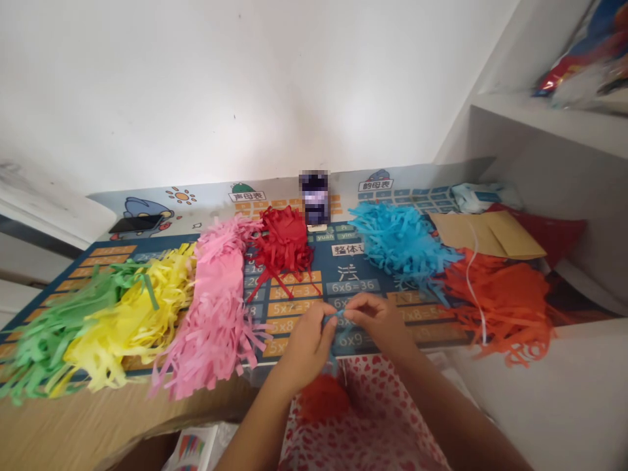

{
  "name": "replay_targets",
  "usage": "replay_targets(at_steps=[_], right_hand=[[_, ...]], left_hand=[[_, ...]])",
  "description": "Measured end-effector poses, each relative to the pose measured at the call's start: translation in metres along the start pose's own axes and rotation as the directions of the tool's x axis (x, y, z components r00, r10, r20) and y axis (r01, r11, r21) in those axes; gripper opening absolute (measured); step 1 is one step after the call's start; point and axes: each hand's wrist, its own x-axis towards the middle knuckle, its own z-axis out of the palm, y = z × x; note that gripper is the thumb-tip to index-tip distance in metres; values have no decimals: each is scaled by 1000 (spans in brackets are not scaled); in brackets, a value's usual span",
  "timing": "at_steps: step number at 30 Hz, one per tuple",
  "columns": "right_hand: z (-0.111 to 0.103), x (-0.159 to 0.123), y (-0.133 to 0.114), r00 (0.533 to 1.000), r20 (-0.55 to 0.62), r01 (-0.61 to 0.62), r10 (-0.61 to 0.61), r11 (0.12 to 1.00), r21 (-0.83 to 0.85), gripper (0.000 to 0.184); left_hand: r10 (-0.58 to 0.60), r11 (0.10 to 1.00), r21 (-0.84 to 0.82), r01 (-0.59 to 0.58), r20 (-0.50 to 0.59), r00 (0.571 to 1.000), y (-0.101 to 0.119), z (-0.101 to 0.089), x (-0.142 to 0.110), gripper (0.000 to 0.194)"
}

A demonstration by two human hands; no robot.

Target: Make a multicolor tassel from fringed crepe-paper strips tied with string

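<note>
Over the front edge of the desk, my left hand (310, 337) and my right hand (377, 320) come close together, fingers pinched. Between them runs a thin blue paper strip (335, 316), gripped by both; the exact hold is partly hidden by the fingers. Blue paper also hangs below my left hand. An orange paper bundle (324, 398) lies lower down, against the heart-patterned cloth on my lap. Beyond my hands are a red fringed paper bundle (285, 241) and a blue fringed paper bundle (400, 241).
To the left lie pink (218, 281), yellow (132, 317) and green (69, 320) fringed paper. Orange fringed paper (505, 301) and a brown envelope (485, 232) are at right. A phone (314, 199) leans at the back; a dark flat device (137, 224) lies far left.
</note>
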Motion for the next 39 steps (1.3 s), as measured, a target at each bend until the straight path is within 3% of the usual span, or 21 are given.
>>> replay_targets(at_steps=[5,15,17,19,21,23,25,31,34,37,39], right_hand=[[0,-3,-15,991,63,130,-120,973,-191,15],[2,-9,-18,987,11,157,-159,956,-248,14],[3,-9,-16,990,11,141,-142,971,-194,11],[4,-8,-13,993,27,118,-116,988,-102,9],[6,-8,-10,993,44,112,-110,993,-47,10],[7,-8,-9,992,31,125,-123,991,-54,7],[9,-8,-8,991,4,136,-136,988,-72,7],[11,-7,-9,987,-42,152,-158,981,-122,7],[13,-6,-8,976,-67,195,-209,966,-169,7],[16,-6,-9,952,-92,263,-292,934,-242,8],[18,-7,-10,932,-103,305,-348,906,-294,8]], left_hand=[[99,993,61,-99,-2,995,5,-3,5,10],[7,1000,-16,-8,-70,997,9,-7,1,9],[-54,993,-108,42,-110,993,7,-4,1,10],[-191,934,-326,144,-117,975,6,1,1,15],[-317,800,-551,237,-53,947,5,7,2,21],[-367,693,-662,284,16,930,4,11,2,25],[-377,663,-686,300,41,925,4,13,3,26],[-366,702,-654,282,9,931,3,17,4,23],[-316,795,-565,223,-71,946,1,20,3,21],[-135,951,-306,50,-261,956,2,22,3,14],[44,993,-91,-80,-348,937,2,22,3,11]])
